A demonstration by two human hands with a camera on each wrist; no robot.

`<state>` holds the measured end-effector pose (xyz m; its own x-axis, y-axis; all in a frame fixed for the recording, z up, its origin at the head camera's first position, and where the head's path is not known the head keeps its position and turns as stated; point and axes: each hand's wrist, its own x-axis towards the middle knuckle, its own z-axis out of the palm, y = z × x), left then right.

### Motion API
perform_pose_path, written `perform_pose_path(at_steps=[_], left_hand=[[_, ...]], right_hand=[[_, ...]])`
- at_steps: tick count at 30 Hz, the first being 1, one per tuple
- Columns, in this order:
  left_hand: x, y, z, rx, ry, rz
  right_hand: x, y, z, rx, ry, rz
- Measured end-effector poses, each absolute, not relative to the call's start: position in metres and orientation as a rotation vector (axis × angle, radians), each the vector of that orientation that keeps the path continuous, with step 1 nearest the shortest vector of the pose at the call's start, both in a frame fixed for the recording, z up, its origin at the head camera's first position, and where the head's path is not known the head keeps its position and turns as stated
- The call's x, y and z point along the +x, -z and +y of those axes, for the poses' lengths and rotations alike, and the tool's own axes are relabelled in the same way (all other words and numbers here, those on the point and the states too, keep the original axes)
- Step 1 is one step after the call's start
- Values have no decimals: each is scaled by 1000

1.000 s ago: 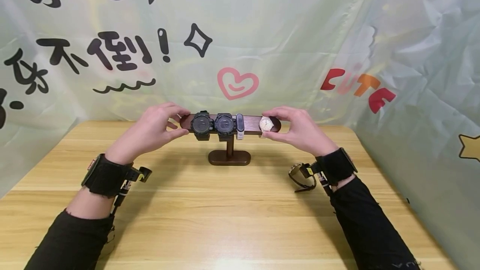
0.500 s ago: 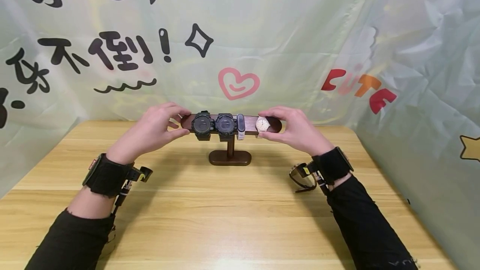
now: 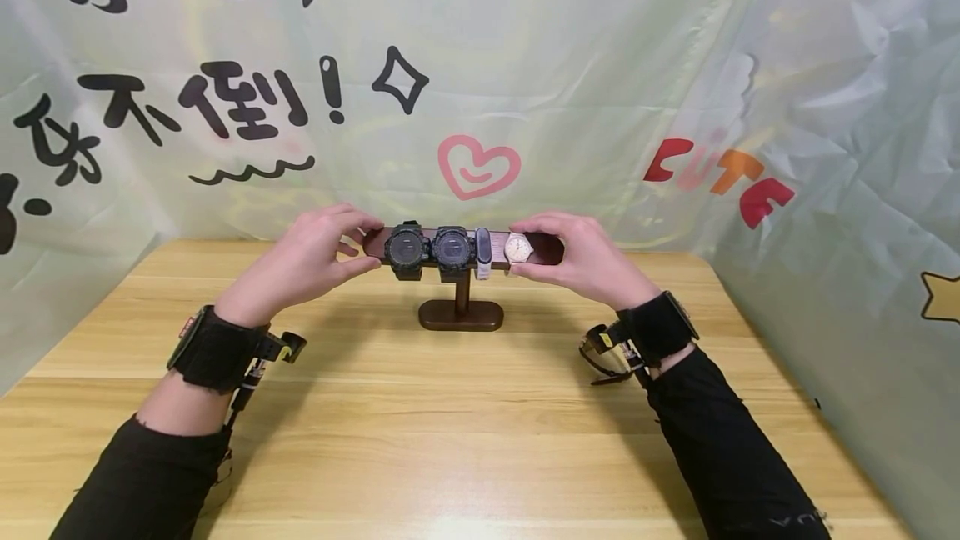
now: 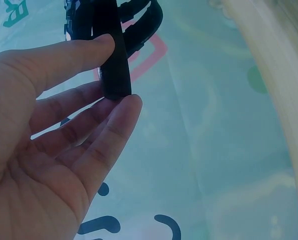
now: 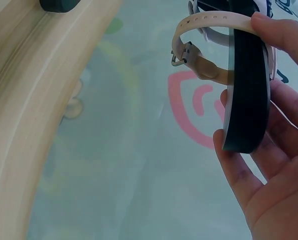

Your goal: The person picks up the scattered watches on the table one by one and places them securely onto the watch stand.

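A dark wooden watch stand [image 3: 546,248] rises at the table's back, its crossbar carrying two black watches [image 3: 407,248], a slim band with a dark oblong face [image 3: 483,248] and a watch with a white face [image 3: 517,248]. My left hand [image 3: 307,257] grips the bar's left end between thumb and fingers, as the bar [image 4: 117,75] in the left wrist view confirms. With thumb and fingers, my right hand [image 3: 581,257] pinches the white watch around the bar, right of the slim band. Its pale strap [image 5: 214,20] loops buckled beneath the bar in the right wrist view.
Another watch [image 3: 609,375] with a dark strap lies on the wooden table [image 3: 450,415], partly hidden by the right wrist's camera mount. A printed cloth [image 3: 585,65] hangs close behind the stand and along the right side.
My right hand has slid the white watch leftward along the bar, nearer the slim band. The left hand keeps its grip on the bar's left end.
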<state>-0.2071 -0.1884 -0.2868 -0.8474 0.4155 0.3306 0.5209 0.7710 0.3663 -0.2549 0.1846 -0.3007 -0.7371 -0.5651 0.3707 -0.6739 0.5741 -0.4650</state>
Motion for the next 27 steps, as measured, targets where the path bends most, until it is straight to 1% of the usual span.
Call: perform_pose_path(at_steps=[17, 27], left_hand=[[-208, 287, -189, -743, 657, -2723], [-209, 289, -189, -745, 666, -2719]], right_hand=[[-255, 300, 175, 1073, -906, -2623], [-255, 301, 171, 1047, -903, -2629]])
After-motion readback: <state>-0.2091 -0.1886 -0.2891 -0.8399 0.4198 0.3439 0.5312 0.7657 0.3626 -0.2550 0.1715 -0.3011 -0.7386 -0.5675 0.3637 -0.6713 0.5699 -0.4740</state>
